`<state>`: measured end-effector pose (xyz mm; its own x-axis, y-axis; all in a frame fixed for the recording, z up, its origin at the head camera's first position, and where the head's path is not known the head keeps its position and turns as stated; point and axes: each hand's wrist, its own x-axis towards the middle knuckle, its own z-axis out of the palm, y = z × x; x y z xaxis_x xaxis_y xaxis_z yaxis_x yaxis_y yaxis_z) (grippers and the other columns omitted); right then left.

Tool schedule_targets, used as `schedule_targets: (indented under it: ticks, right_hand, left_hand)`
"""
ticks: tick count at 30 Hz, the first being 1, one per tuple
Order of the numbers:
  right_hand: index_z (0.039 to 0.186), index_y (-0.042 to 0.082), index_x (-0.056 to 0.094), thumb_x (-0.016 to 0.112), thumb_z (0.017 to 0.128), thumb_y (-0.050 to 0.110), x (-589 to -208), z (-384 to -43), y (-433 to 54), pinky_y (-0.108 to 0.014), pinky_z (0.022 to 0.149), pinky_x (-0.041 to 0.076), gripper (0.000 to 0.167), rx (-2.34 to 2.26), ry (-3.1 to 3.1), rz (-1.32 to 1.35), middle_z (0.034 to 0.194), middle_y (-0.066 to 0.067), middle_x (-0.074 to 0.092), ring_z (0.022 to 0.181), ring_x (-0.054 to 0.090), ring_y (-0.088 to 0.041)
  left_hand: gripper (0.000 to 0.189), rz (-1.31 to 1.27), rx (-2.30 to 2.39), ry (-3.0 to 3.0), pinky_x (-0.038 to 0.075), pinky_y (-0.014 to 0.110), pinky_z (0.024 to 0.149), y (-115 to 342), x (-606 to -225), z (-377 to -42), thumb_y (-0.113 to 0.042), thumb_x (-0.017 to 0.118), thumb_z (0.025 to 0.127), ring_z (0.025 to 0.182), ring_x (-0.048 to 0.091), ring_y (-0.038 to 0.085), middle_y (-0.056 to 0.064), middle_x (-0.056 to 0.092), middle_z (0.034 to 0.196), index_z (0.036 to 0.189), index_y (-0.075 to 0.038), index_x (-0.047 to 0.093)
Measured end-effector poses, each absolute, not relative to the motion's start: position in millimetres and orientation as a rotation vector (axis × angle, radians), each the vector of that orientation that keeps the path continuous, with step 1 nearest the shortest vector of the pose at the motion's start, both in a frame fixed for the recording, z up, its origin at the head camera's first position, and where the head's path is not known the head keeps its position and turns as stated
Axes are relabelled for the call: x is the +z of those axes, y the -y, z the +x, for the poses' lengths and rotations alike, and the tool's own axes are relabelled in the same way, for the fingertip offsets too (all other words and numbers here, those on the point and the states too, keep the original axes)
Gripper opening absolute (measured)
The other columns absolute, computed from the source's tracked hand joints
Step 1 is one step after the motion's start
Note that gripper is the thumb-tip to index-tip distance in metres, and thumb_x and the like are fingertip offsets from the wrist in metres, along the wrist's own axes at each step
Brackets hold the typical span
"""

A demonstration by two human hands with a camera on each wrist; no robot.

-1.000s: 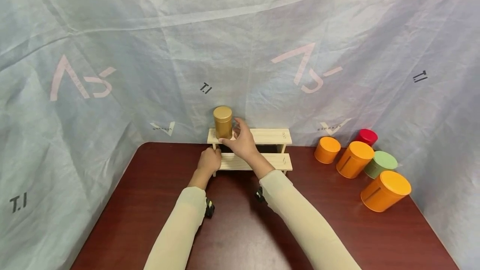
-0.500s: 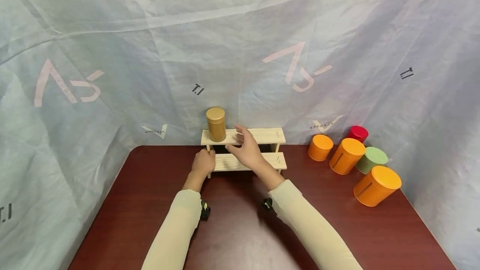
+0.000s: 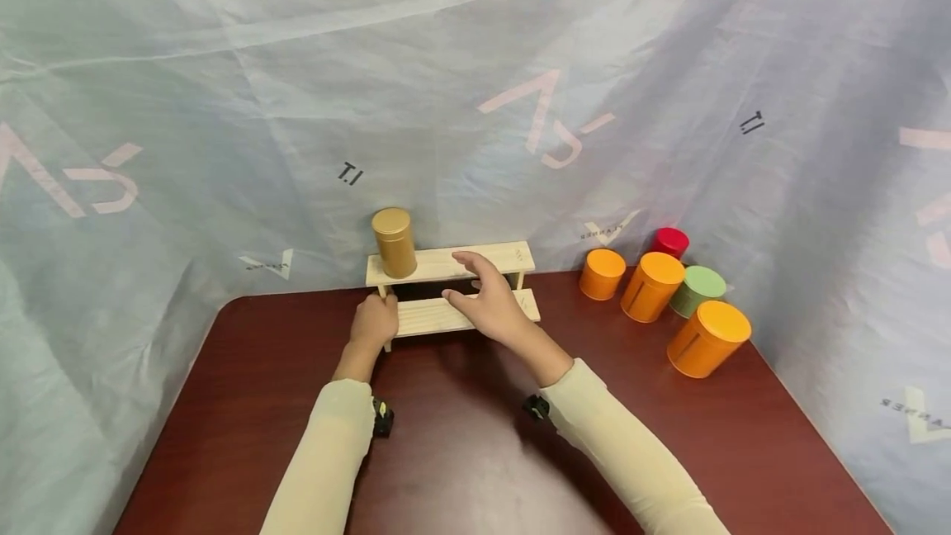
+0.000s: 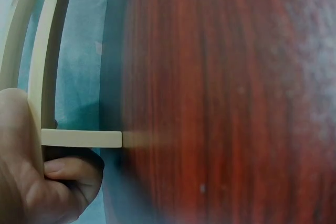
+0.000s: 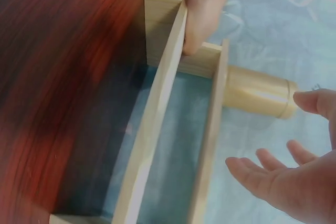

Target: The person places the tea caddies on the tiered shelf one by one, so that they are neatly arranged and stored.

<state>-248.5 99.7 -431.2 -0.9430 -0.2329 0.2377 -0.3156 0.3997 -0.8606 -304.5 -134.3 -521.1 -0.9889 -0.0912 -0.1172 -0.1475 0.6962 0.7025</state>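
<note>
A gold tin with a lid [image 3: 395, 246] stands upright on the left end of the upper board of a two-step wooden rack [image 3: 438, 264]. My left hand [image 3: 374, 319] grips the rack's left end, by the lower board; in the left wrist view, curled fingers and thumb of that hand [image 4: 39, 195] hold the wood beside a short leg [image 4: 84, 138]. With nothing held, my right hand [image 3: 494, 304] hovers in front of the rack's right half. In the right wrist view its fingers are spread, apart from the gold tin [image 5: 256, 90].
On the table's right side stand three orange tins [image 3: 709, 340], a green tin [image 3: 698, 287] and a red tin [image 3: 670, 243]. A printed cloth [image 3: 416, 64] hangs behind the rack and along both sides of the dark red table [image 3: 461, 444].
My right hand has let go of the gold tin and drawn away to the right. The left hand keeps its grip on the rack. The head view has turned to the right.
</note>
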Motion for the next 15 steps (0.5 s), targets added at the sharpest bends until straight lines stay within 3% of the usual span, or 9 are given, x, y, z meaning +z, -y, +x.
schedule_targets:
  ticks: [15]
  right_hand:
    - [0.149, 0.011, 0.056, 0.076, 0.095, 0.023, -423, -219, -132, -0.057, 0.122, 0.04, 0.058, 1.33, 2.585, 0.49, 0.153, -0.009, 0.057, 0.149, 0.05, -0.031]
  left_hand:
    - [0.048, -0.22, 1.186, -2.782, 0.044, 0.032, 0.05, 137, -516, -303, -0.034, 0.026, 0.113, 0.051, 0.047, 0.02, 0.004, 0.046, 0.062, 0.08, -0.011, 0.05]
